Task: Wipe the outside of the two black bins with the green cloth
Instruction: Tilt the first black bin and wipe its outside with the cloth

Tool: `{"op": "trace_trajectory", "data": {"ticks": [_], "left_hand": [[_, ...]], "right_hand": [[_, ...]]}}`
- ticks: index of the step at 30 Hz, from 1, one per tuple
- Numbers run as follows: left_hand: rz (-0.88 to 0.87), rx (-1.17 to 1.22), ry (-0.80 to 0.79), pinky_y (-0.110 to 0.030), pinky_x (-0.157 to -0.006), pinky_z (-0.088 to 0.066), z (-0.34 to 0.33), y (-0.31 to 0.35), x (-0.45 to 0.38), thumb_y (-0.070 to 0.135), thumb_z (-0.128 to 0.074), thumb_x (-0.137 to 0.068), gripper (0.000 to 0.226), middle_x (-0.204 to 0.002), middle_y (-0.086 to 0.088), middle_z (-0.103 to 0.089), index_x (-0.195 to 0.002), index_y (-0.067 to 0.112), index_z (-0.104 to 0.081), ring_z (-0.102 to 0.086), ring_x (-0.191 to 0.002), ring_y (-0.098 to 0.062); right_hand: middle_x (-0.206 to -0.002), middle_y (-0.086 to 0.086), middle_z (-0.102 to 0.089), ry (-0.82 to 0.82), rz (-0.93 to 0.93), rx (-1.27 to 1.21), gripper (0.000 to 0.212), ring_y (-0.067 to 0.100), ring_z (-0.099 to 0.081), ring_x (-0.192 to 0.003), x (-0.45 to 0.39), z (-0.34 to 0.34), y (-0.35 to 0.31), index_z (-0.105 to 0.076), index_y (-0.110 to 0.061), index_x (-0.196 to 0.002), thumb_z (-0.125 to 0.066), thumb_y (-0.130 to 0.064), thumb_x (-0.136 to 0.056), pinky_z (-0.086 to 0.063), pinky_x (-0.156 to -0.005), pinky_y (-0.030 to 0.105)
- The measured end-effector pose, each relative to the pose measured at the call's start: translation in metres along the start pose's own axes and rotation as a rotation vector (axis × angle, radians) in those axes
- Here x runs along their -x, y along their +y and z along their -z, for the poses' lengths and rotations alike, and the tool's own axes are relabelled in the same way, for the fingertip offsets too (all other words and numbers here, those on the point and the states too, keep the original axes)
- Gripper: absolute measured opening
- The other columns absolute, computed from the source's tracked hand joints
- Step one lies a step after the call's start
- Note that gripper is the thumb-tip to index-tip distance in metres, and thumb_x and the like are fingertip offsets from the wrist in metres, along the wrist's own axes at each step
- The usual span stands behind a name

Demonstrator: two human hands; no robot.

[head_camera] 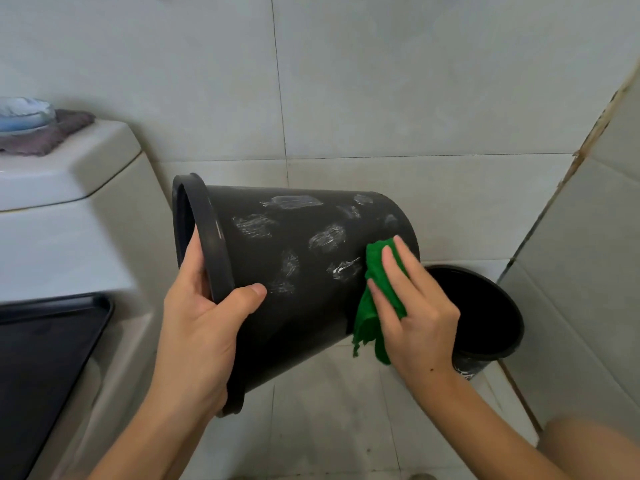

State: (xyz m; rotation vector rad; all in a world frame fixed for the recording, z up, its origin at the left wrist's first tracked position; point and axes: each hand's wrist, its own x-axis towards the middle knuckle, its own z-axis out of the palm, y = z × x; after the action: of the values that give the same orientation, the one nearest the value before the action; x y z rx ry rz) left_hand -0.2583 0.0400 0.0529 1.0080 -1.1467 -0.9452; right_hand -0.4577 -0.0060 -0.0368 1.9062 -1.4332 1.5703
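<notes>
A black bin (298,258) hangs tilted on its side in mid-air, its mouth to the left and its base to the right. Several whitish smears mark its outer wall. My left hand (197,327) grips its rim, thumb on the outside and fingers inside. My right hand (412,306) presses a green cloth (372,299) flat against the bin's wall near the base, fingers straight. A second black bin (491,313) stands upright on the floor behind my right hand, with white smears low on its side.
A white toilet tank (69,174) stands at left with a grey cloth (45,136) and a blue object (24,112) on top. A black toilet lid (45,358) lies below it. Tiled walls close in behind and at right; the floor is tiled.
</notes>
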Motion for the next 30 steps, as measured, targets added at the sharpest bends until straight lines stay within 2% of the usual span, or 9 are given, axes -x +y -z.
{"op": "trace_trajectory", "data": {"ticks": [3,6,9,13,18,21,24,28,30], "left_hand": [[0.010,-0.002,0.006,-0.030,-0.087,-0.057,0.004,0.002,-0.003,-0.019,-0.049,-0.084,0.065,-0.105,0.004,-0.074,-0.131,0.025,-0.057,-0.070,-0.097,-0.016],[-0.021,-0.023,0.007,-0.034,-0.089,-0.057,0.005,0.005,-0.002,-0.020,-0.049,-0.084,0.063,-0.101,0.006,-0.074,-0.123,0.029,-0.060,-0.070,-0.096,-0.015],[-0.054,-0.041,-0.012,-0.028,-0.087,-0.056,0.005,0.005,-0.001,-0.022,-0.049,-0.083,0.065,-0.102,0.008,-0.073,-0.125,0.027,-0.059,-0.070,-0.097,-0.012],[-0.037,-0.027,-0.047,-0.020,-0.082,-0.055,0.008,0.002,-0.002,-0.022,-0.049,-0.083,0.068,-0.107,0.007,-0.073,-0.136,0.021,-0.052,-0.069,-0.100,-0.011],[-0.055,-0.020,-0.070,-0.018,-0.083,-0.053,0.003,-0.001,0.002,-0.021,-0.055,-0.079,0.072,-0.112,0.006,-0.072,-0.139,0.019,-0.049,-0.068,-0.104,-0.010],[-0.047,-0.002,-0.069,-0.019,-0.083,-0.054,0.002,-0.005,0.002,-0.024,-0.049,-0.082,0.072,-0.112,0.005,-0.072,-0.139,0.019,-0.050,-0.068,-0.104,-0.011],[-0.048,0.026,-0.056,-0.022,-0.082,-0.055,0.006,-0.005,0.000,-0.020,-0.054,-0.081,0.068,-0.111,0.002,-0.072,-0.137,0.018,-0.051,-0.069,-0.103,-0.016],[-0.089,0.028,-0.038,-0.021,-0.084,-0.054,0.006,0.000,0.001,-0.003,-0.056,-0.070,0.071,-0.109,0.005,-0.072,-0.137,0.019,-0.051,-0.069,-0.102,-0.013],[-0.090,0.035,-0.051,-0.021,-0.085,-0.053,0.003,-0.001,0.002,-0.004,-0.056,-0.071,0.072,-0.113,0.005,-0.072,-0.139,0.019,-0.049,-0.068,-0.105,-0.013]], "right_hand": [[-0.133,0.011,-0.056,-0.040,0.061,-0.010,0.037,0.022,-0.062,-0.115,0.003,0.001,-0.001,-0.058,-0.006,-0.125,-0.063,-0.018,-0.091,-0.051,-0.097,0.031],[-0.132,0.011,-0.057,0.033,0.004,0.004,0.035,0.022,-0.062,-0.114,-0.011,0.003,0.009,-0.062,-0.003,-0.124,-0.062,-0.017,-0.092,-0.048,-0.100,0.029],[-0.134,0.013,-0.055,0.052,-0.037,-0.048,0.038,0.024,-0.058,-0.120,-0.008,0.004,0.002,-0.057,-0.003,-0.127,-0.063,-0.011,-0.090,-0.045,-0.105,0.030],[-0.133,0.015,-0.057,-0.054,0.125,-0.057,0.037,0.025,-0.058,-0.120,0.003,0.002,-0.010,-0.057,-0.007,-0.127,-0.064,-0.011,-0.091,-0.047,-0.103,0.031],[-0.134,0.011,-0.057,0.038,-0.132,-0.130,0.037,0.020,-0.056,-0.123,-0.013,0.002,-0.008,-0.060,-0.005,-0.127,-0.059,-0.015,-0.092,-0.040,-0.107,0.024],[-0.134,0.015,-0.056,-0.014,0.050,-0.118,0.037,0.025,-0.055,-0.124,0.007,0.000,-0.030,-0.058,-0.005,-0.127,-0.062,-0.009,-0.091,-0.044,-0.106,0.035],[-0.131,0.015,-0.058,-0.059,0.168,-0.126,0.035,0.025,-0.058,-0.121,0.003,0.000,-0.027,-0.058,-0.005,-0.126,-0.063,-0.008,-0.091,-0.048,-0.101,0.037],[-0.132,0.010,-0.058,0.023,-0.058,-0.133,0.036,0.021,-0.057,-0.122,-0.012,0.000,-0.015,-0.059,-0.005,-0.127,-0.059,-0.009,-0.091,-0.045,-0.104,0.033],[-0.132,0.010,-0.057,0.021,-0.058,-0.148,0.037,0.021,-0.056,-0.124,-0.006,0.000,-0.022,-0.058,-0.006,-0.127,-0.059,-0.007,-0.090,-0.045,-0.105,0.034]]}}
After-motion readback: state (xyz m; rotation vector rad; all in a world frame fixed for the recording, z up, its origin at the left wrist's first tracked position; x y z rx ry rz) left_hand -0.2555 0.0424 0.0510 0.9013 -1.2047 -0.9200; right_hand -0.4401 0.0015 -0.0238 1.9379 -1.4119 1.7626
